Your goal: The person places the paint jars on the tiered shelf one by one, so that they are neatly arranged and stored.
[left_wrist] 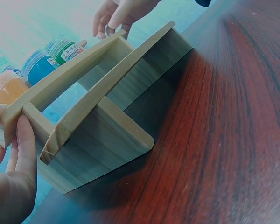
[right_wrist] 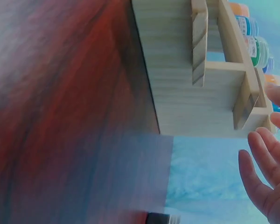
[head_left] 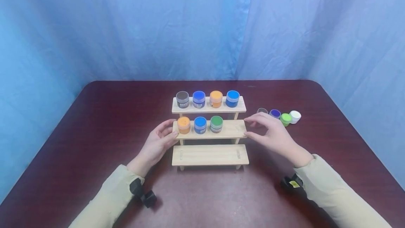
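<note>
Head view, centre: wooden rack (head_left: 210, 155), seven jars (head_left: 200, 125); left hand (head_left: 158, 144), left of centre, gripping middle shelf (head_left: 230, 128); right hand (head_left: 274, 133), right of centre, fingers loosely released.

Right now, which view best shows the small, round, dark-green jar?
The head view: the small, round, dark-green jar stands whole and unobstructed on the pale wooden stand. The left wrist view shows its label aslant, base hidden; the right wrist view shows it sideways, base apparently hidden.

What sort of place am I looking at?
Probably an indoor tabletop workspace: blue curtains on three sides of a dark red table, bearing a tiered wooden rack and paint jars.
</note>
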Demonstrator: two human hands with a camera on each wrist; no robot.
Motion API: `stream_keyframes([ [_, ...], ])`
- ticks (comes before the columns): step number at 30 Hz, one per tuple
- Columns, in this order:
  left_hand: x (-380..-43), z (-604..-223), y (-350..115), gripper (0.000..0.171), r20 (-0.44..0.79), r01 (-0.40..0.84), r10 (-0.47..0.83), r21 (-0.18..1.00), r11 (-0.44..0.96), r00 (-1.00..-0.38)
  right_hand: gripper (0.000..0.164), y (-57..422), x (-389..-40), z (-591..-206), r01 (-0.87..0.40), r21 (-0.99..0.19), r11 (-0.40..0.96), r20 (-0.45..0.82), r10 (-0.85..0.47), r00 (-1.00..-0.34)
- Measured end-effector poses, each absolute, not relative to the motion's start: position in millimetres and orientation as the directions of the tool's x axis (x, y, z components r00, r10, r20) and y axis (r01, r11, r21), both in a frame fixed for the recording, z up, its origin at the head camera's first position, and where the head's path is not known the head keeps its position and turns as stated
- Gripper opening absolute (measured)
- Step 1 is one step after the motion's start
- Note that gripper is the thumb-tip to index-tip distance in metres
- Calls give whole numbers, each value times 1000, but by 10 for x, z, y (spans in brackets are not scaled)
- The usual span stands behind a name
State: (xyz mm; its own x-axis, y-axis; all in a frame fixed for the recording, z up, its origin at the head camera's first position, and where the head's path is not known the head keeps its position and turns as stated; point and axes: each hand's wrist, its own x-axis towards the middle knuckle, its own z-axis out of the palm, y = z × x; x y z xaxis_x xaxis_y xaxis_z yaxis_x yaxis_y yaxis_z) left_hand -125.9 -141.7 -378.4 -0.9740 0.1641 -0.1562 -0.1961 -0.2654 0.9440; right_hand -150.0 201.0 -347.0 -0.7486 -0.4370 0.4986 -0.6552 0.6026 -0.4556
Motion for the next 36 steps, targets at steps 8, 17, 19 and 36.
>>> stream_keyframes([
  [8, -1252, -3768, -1413, 55, -151, -191, 165, 943, -271, -975, 42, 2110, -1499, -3494, -625, -447, 640, 441, -451, -776],
  [17, -1260, -3779, -1418, 55, -157, -194, 158, 948, -251, -975, 39, 2298, -1633, -3513, -597, -413, 688, 443, -421, -791],
  [19, -1262, -3777, -1416, 55, -163, -198, 157, 949, -244, -974, 38, 2360, -1679, -3513, -578, -419, 701, 440, -400, -804],
  [36, -1263, -3783, -1417, 56, -171, -204, 152, 949, -241, -974, 42, 2623, -2107, -3486, -402, -366, 839, 261, -322, -910],
])
